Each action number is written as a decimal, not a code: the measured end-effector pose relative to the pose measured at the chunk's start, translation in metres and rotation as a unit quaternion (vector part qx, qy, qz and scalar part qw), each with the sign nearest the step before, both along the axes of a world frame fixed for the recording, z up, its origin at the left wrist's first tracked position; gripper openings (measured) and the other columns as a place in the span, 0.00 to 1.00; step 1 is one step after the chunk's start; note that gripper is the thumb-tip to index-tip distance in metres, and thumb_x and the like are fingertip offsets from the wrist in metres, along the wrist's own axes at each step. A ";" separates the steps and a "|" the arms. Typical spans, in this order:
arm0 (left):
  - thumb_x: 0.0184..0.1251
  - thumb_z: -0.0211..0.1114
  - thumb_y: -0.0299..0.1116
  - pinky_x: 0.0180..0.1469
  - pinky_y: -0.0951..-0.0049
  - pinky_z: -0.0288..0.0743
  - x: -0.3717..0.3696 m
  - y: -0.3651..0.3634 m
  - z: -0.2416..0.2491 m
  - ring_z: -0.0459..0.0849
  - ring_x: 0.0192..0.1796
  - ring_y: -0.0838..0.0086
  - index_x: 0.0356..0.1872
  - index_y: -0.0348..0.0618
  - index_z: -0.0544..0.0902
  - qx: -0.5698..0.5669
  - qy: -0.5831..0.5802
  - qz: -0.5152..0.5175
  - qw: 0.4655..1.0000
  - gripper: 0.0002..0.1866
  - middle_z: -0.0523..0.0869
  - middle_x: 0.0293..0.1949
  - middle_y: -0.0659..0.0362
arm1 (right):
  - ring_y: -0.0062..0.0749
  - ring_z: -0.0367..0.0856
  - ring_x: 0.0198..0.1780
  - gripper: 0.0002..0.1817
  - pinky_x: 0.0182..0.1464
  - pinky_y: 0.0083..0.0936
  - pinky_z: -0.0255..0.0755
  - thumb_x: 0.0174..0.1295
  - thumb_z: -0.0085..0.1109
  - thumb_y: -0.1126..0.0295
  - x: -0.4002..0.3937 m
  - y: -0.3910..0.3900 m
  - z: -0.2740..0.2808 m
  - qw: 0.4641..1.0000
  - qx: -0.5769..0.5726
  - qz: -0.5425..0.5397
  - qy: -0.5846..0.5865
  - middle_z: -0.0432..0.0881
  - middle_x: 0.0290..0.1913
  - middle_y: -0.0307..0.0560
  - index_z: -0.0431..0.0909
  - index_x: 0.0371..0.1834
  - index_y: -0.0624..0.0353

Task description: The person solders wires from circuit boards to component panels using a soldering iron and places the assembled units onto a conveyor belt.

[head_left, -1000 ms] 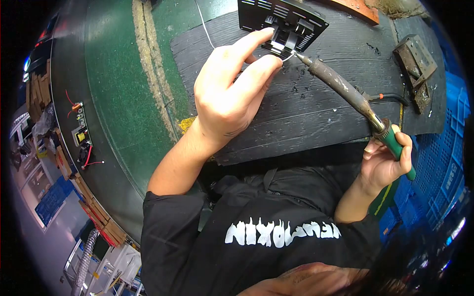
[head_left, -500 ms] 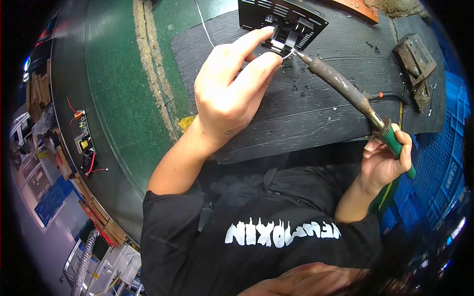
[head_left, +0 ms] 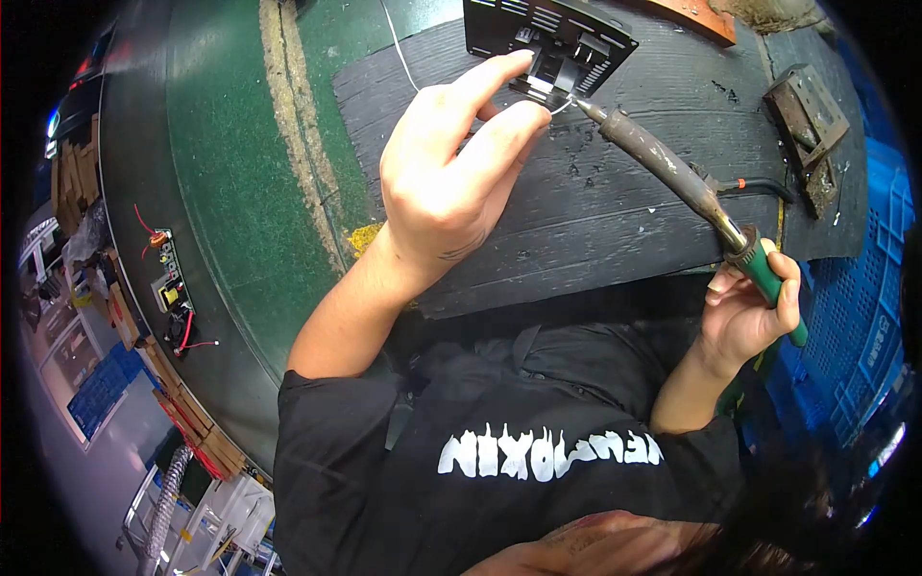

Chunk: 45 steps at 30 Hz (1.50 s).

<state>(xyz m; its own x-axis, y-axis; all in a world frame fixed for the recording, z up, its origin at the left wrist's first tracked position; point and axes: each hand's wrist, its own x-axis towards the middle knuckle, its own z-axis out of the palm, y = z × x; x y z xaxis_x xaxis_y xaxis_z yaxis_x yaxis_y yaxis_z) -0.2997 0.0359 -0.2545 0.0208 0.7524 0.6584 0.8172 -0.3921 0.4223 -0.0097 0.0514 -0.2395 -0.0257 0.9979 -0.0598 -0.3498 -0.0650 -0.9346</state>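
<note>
My left hand (head_left: 437, 178) is at the upper middle, holding a thin silvery wire (head_left: 563, 107) whose end sticks out past the thumb. Its index fingertip reaches a black slotted panel (head_left: 499, 29) with small parts mounted on it. My right hand (head_left: 754, 312) is wrapped round the green handle of a soldering iron (head_left: 663, 163). The iron's tip meets the wire end at the panel's lower edge. The other fingers of my left hand are partly hidden behind the thumb and index finger.
Under the work lies a dark ribbed mat (head_left: 615, 230) on a green surface (head_left: 230, 144). A worn metal holder (head_left: 812, 115) stands at the right, near blue crates (head_left: 850, 307). A circuit board with red wires (head_left: 171, 278) lies on the dark strip at the left.
The circuit board on the left strip has shifted slightly down and to the right in view. Both hands and the iron have hardly moved.
</note>
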 end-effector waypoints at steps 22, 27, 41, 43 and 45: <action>0.45 0.68 0.16 0.48 0.70 0.76 -0.050 -0.047 0.036 0.82 0.42 0.63 0.35 0.34 0.82 -0.177 0.032 0.029 0.983 0.12 0.83 0.49 0.49 | 0.31 0.76 0.19 0.20 0.16 0.18 0.67 0.66 0.44 0.57 0.014 0.016 0.000 0.995 -0.070 -0.037 0.063 0.84 0.35 0.57 0.79 0.44 0.61; 0.51 0.65 0.22 0.60 0.61 0.69 -0.085 -0.097 0.012 0.76 0.57 0.55 0.41 0.42 0.82 -0.237 0.105 0.250 0.933 0.14 0.79 0.54 0.52 | 0.29 0.77 0.25 0.19 0.21 0.18 0.70 0.64 0.49 0.60 0.066 0.055 -0.057 0.984 -0.154 -0.076 0.044 0.83 0.33 0.53 0.78 0.47 0.65; 0.36 0.81 0.46 0.57 0.58 0.73 -0.358 -0.355 0.010 0.79 0.54 0.50 0.67 0.38 0.63 -0.471 0.143 0.508 0.707 0.53 0.80 0.50 0.42 | 0.26 0.78 0.23 0.16 0.20 0.19 0.71 0.63 0.49 0.61 0.047 0.087 -0.085 0.982 -0.178 -0.019 0.052 0.82 0.29 0.48 0.79 0.42 0.62; 0.43 0.75 0.51 0.55 0.54 0.73 -0.344 -0.338 0.021 0.80 0.52 0.51 0.58 0.38 0.72 -0.485 0.208 0.532 0.662 0.41 0.81 0.48 0.44 | 0.28 0.76 0.18 0.15 0.15 0.20 0.70 0.64 0.49 0.59 0.035 0.082 -0.079 0.987 -0.156 -0.026 0.032 0.81 0.27 0.48 0.78 0.38 0.61; 0.48 0.73 0.50 0.46 0.56 0.73 -0.388 -0.379 0.004 0.80 0.45 0.53 0.44 0.37 0.79 -0.550 0.351 0.413 0.635 0.29 0.84 0.33 0.48 | 0.34 0.77 0.16 0.16 0.14 0.23 0.70 0.64 0.49 0.58 0.029 0.081 -0.070 0.992 -0.121 -0.019 0.044 0.79 0.27 0.48 0.76 0.37 0.61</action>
<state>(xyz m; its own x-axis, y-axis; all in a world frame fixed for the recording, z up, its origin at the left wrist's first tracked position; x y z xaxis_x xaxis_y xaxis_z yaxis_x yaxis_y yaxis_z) -0.6873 -0.3426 -0.2500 -0.6822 0.6944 -0.2287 0.6907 0.5095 -0.5132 0.0190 0.1324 -0.3096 -0.0045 0.9551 -0.2963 -0.4359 -0.2685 -0.8590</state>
